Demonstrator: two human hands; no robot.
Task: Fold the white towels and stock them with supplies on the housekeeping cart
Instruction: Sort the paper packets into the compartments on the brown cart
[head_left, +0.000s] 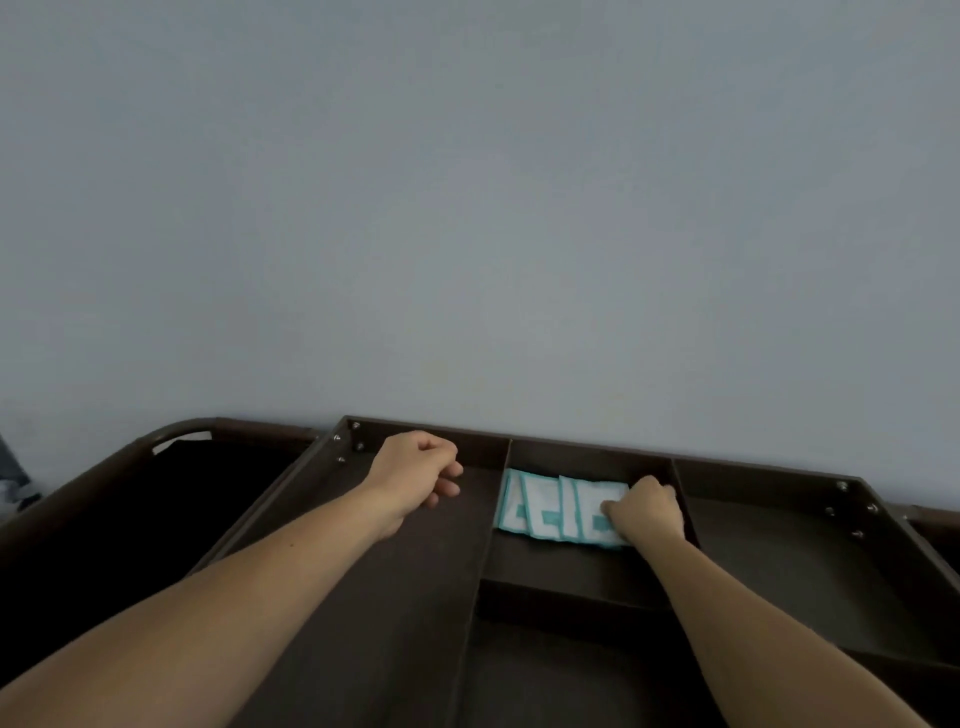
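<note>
Your left grip hovers over the left compartment of the cart, fingers loosely curled and holding nothing. Your right grip lies on the right end of the white-and-teal packets, which overlap in a row in the rear middle compartment. You cannot tell whether its curled fingers pinch them or only rest there.
</note>
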